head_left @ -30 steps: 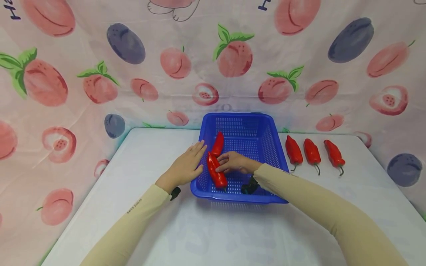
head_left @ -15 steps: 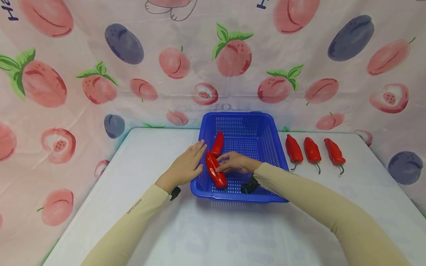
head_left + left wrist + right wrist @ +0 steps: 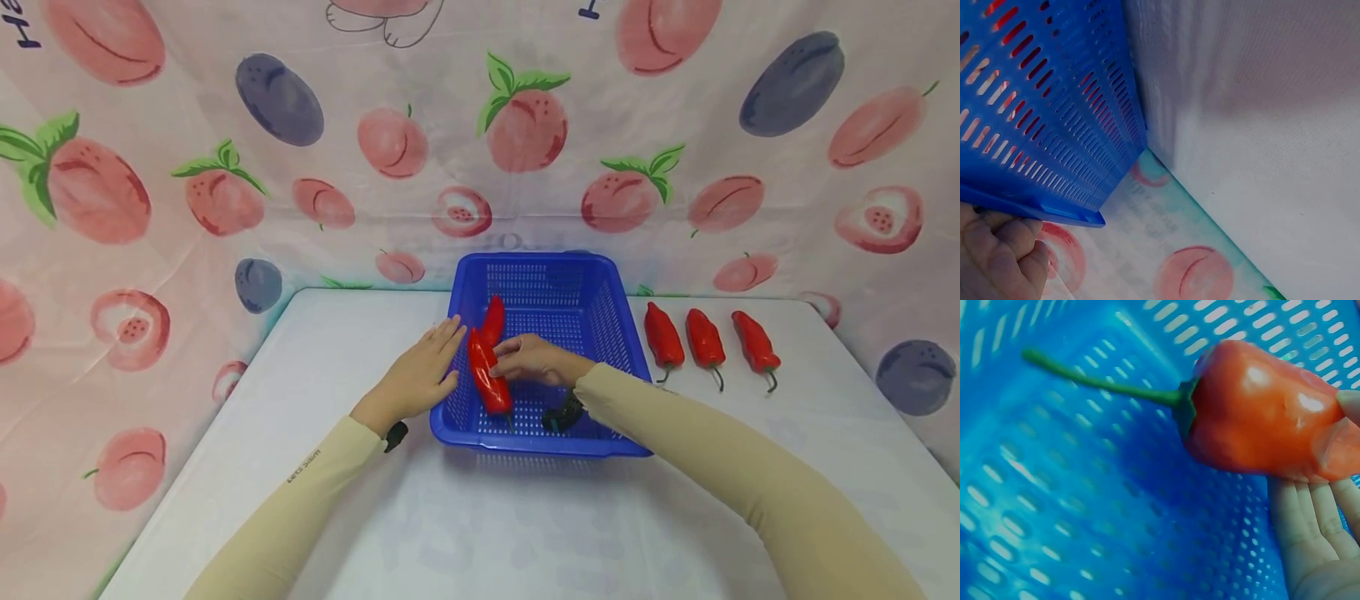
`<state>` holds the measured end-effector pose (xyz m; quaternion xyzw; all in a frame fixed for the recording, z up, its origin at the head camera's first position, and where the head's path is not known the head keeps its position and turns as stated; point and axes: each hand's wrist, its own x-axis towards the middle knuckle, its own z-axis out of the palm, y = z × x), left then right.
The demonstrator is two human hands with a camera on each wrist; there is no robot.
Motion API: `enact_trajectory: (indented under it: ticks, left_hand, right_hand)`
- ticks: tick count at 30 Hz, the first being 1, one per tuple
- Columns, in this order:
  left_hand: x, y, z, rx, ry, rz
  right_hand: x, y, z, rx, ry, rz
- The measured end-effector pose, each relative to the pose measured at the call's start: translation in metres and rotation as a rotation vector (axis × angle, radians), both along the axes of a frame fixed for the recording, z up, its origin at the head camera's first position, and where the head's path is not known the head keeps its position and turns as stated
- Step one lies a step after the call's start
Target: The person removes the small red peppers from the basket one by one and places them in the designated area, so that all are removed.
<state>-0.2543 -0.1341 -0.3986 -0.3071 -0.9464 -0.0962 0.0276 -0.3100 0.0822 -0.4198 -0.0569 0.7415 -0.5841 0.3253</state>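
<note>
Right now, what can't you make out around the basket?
Head view: the lower end of the back pepper, hidden behind the held pepper.
Right wrist view: the held pepper's tip, cut off by the right edge.
Left wrist view: what's inside, mostly hidden by the slotted side of the basket.

Up ahead of me, pale pink cloth (image 3: 457, 79) hangs, peaches (image 3: 528, 132) and dark blue fruits (image 3: 280, 99) scattered right across it! Low down, faint lettering (image 3: 512, 242), too pale for me to read surely. Below, the white table (image 3: 525, 533), softly lit.
</note>
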Motion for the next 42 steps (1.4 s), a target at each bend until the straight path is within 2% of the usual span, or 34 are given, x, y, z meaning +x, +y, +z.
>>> enact_trajectory:
  ticks: [6,26,35,42]
  left_hand:
    - [-0.001,0.000,0.000,0.006,0.011,-0.004]
    - [0.000,-0.001,0.000,0.007,0.002,-0.005]
    - [0.001,-0.001,-0.001,0.018,0.004,-0.005]
    - [0.001,-0.001,0.000,0.014,0.009,-0.004]
  right_hand:
    - [-0.001,0.001,0.008,-0.032,0.059,-0.039]
    - [-0.013,0.021,0.037,-0.109,0.304,-0.015]
    - [-0.014,0.031,0.053,-0.141,0.349,-0.020]
    - [-0.017,0.053,0.070,-0.101,0.376,-0.014]
